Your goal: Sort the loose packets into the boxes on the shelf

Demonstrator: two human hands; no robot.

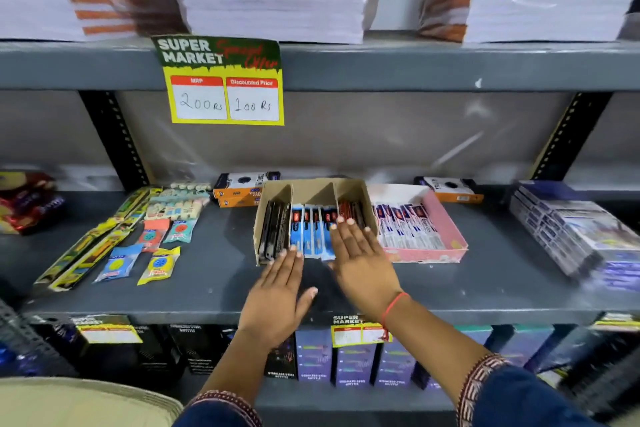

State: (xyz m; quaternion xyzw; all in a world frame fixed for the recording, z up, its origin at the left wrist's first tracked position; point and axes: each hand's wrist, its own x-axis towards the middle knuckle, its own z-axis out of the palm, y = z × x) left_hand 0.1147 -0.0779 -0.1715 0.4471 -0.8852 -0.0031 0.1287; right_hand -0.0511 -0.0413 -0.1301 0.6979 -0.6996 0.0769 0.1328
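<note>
Both hands, left [277, 291] and right [360, 253], lie flat, each grip spread and empty, at the cardboard box [313, 189]. Its blue packets [310, 229] look light, thin and slippery; pinch them by the near ends.

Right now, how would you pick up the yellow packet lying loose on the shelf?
Pinch the yellow packet across its two long edges, near the middle, coming straight down from above. It lies flat on the gray shelf, tilted, with bare shelf along its right side, so fingers likely fit there; a blue packet lies close on its left. Both the left hand and right hand are open.
</note>
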